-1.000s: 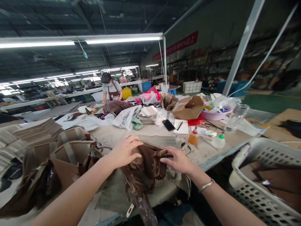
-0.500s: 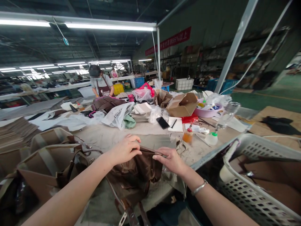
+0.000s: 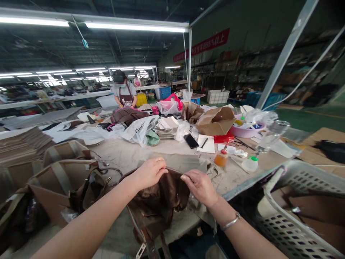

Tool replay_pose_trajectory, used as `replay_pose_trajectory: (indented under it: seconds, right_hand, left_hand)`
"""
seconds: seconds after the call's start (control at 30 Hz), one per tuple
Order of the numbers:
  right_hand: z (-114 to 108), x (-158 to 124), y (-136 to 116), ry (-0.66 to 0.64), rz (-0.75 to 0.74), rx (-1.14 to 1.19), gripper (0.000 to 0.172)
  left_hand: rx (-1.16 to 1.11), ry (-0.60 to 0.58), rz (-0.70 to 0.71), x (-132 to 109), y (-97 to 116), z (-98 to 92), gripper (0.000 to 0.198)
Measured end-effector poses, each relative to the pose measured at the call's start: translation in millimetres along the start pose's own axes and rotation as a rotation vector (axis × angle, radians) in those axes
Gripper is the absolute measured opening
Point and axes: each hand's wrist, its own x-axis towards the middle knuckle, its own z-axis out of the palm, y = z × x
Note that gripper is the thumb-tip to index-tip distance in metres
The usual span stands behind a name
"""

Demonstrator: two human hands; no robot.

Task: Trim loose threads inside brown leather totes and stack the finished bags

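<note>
We hold the brown bag [image 3: 157, 205] by its upper edge, clamped between thumb and fingers of our left hand [image 3: 151, 173] and right hand [image 3: 201, 185], its body below.

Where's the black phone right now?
In the head view, the black phone lies on the table just right of centre, beyond the right hand. White paper with a black pen on it is beside its right edge.
</note>
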Motion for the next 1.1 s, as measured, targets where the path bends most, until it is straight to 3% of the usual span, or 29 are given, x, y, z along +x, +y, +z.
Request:
replay_pose_trajectory:
  seconds: [0.13,0.2,0.27,0.53,0.93,1.1]
  right_hand:
    - [-10,4,3,-0.044,-0.014,-0.051,0.038]
    - [-15,8,1,-0.025,0.01,-0.061,0.057]
    - [-17,13,-3,-0.039,0.023,-0.057,0.063]
    - [-8,32,-14,-0.127,-0.014,-0.103,0.02]
    - [1,33,-12,-0.035,-0.137,-0.282,0.034]
    - [-6,32,-17,-0.119,-0.1,-0.362,0.043]
  left_hand:
    - [0.005,0.004,-0.008,3,-2,1.3,0.018]
    - [0.005,0.003,-0.014,5,-3,2.0,0.019]
    - [0.004,0.003,-0.02,6,-4,2.5,0.02]
    - [0.021,0.003,-0.035,5,-3,3.3,0.02]
    - [0.056,0.054,-0.071,4,-1,8.5,0.021]
    - [0.049,0.064,-0.086,3,1,9.0,0.018]
